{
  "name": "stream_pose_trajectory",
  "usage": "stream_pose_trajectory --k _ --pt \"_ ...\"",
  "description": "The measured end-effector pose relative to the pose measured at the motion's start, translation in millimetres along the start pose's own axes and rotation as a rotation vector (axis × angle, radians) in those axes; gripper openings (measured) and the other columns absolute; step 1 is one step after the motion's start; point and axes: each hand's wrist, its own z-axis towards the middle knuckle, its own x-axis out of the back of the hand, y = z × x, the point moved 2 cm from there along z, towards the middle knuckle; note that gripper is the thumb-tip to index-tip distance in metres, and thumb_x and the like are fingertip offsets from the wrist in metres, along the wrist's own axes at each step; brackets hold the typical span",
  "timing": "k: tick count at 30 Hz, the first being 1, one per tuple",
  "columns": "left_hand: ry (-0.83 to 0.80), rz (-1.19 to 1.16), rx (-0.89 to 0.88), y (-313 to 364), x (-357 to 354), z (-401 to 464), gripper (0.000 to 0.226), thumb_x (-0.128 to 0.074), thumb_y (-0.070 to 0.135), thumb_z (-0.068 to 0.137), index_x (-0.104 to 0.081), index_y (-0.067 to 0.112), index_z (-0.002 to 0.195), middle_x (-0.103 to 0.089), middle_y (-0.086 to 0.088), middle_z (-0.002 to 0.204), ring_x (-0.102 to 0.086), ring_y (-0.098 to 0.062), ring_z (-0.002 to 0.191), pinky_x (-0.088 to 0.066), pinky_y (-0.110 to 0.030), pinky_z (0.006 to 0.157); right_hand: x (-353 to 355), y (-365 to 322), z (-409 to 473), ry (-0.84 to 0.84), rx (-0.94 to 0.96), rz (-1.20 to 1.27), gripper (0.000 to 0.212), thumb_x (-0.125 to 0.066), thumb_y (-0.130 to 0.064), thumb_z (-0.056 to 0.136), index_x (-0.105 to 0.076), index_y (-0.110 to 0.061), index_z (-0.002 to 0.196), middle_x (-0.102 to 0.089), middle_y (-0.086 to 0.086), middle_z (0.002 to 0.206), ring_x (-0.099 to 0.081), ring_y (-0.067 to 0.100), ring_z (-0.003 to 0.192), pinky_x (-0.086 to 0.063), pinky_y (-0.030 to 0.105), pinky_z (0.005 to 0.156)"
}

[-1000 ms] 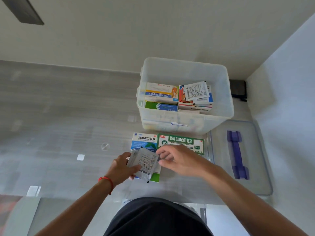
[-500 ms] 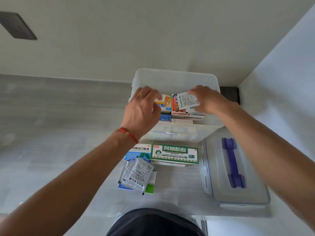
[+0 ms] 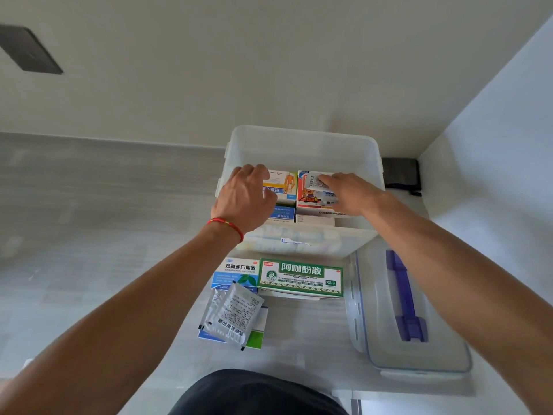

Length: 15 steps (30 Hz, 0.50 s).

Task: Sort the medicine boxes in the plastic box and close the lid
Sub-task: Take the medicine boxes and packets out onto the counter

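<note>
A clear plastic box (image 3: 302, 145) stands open at the back of the table with several medicine boxes inside. My left hand (image 3: 247, 196) reaches into its left side, fingers curled on a yellow and white box (image 3: 284, 182). My right hand (image 3: 348, 191) is in the right side, pinching white sachets (image 3: 315, 182) that lie on a red and white box (image 3: 308, 194). In front of the plastic box lie a green and white box (image 3: 300, 277), a blue and white box (image 3: 239, 272) and silver sachets (image 3: 233, 314) on a flat box. The lid (image 3: 419, 354) with a purple handle lies to the right.
A wall runs along the back and a white panel along the right. A dark object (image 3: 401, 172) sits in the back right corner. A dark plate (image 3: 28, 50) is on the wall at the upper left. Bare grey tabletop (image 3: 104, 205) spreads to the left.
Both hands left the silver sachets at the table's front and reached into the plastic box. Since half a second ago they have sunk a little lower onto the boxes inside.
</note>
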Motion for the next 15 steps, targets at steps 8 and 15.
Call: stream_pose_trajectory --k 8,15 --pt "0.007 0.006 0.02 -2 -1 1 0.029 -0.055 0.026 0.086 -0.061 0.015 0.112 -0.067 -0.004 0.105 -0.057 -0.022 0.102 -0.044 -0.03 0.074 8 -7 -6 0.099 -0.077 0.093 0.045 -0.05 -0.006 0.101 -0.036 -0.003 0.144 -0.065 0.022 0.116 -0.064 0.037 0.092 -0.049 0.044 0.072" --pt "0.043 -0.112 -0.046 8 12 -3 0.022 -0.059 0.016 0.086 -0.067 0.011 0.106 -0.071 -0.005 0.102 -0.062 -0.022 0.1 -0.055 -0.038 0.082 41 -14 -39 0.264 -0.048 0.239 0.043 -0.051 -0.003 0.101 -0.04 -0.003 0.142 -0.065 0.022 0.119 -0.055 0.026 0.081 -0.037 0.034 0.066"
